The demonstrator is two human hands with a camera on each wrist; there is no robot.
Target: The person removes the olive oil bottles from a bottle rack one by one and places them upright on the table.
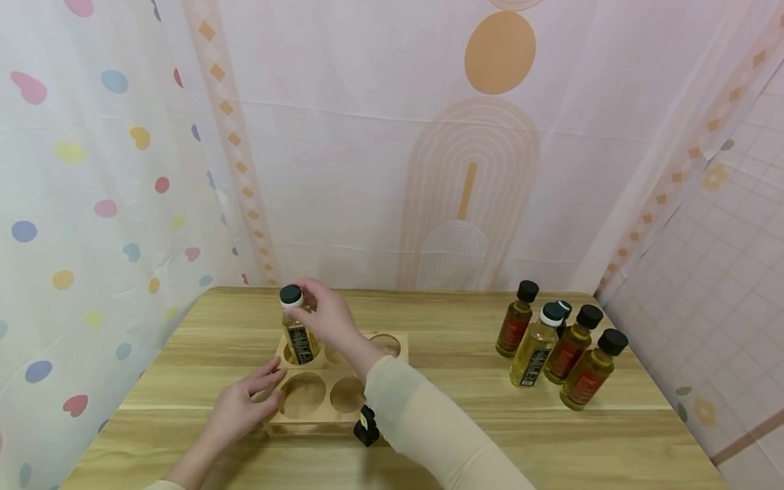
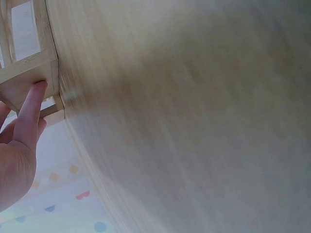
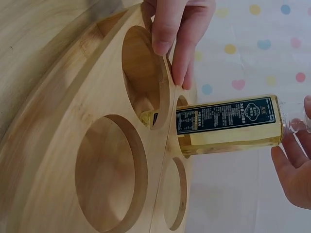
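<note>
A wooden rack [image 1: 318, 369] with round holes in two stepped rows stands on the table's left half. My right hand [image 1: 327, 316] pinches a clear bottle of pale yellow oil [image 1: 300, 344] near its dark green cap. In the right wrist view the lower end of this oil bottle [image 3: 233, 124] sits in a back-row corner hole, and my fingers [image 3: 294, 165] are at its neck. My left hand [image 1: 241, 405] touches the rack's left side. Seen from the left wrist, one straight finger [image 2: 31, 114] presses against the rack's side panel [image 2: 29, 87].
On the table's right stand several oil bottles: dark-capped ones with red labels [image 1: 586, 388], and a paler one with a dark label [image 1: 534, 354]. One more cap [image 1: 563, 309] shows behind them. A patterned curtain [image 1: 343, 170] hangs behind the table [image 1: 453, 327].
</note>
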